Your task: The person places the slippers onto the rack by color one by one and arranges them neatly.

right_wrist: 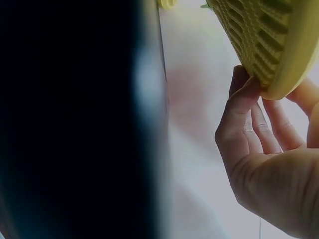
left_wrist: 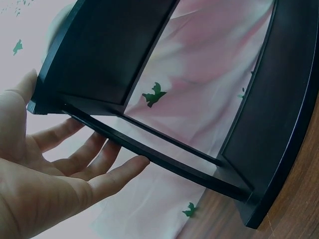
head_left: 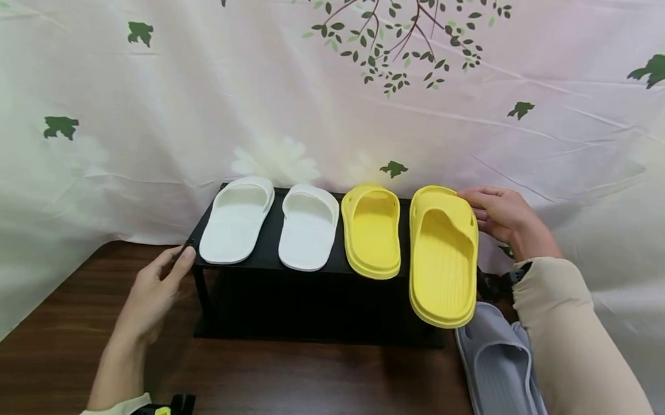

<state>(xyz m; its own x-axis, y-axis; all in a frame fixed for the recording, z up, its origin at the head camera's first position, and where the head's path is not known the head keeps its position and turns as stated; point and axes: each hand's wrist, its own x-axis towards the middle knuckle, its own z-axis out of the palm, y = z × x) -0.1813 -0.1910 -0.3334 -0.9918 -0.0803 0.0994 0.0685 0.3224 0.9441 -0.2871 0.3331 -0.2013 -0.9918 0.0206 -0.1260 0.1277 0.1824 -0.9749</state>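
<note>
A black two-tier shoe rack (head_left: 277, 230) carries a row of slippers on top. Two white slippers (head_left: 238, 222) stand on its left half, a yellow slipper (head_left: 373, 231) right of them. My right hand (head_left: 507, 220) pinches a second yellow slipper (head_left: 443, 263), which looks larger and covers the rack's right end; its ribbed sole (right_wrist: 261, 47) shows in the right wrist view. Whether that slipper touches the rack is hidden. At the rack's left end my left hand (head_left: 155, 292) grips the corner, thumb on the edge and fingers (left_wrist: 124, 174) against the side bar (left_wrist: 164, 157).
Grey slippers (head_left: 501, 379) lie on the brown wooden surface (head_left: 312, 388) to the right, partly behind my right forearm. A pale curtain (head_left: 202, 113) with printed leaves and birds hangs behind the rack and along both sides.
</note>
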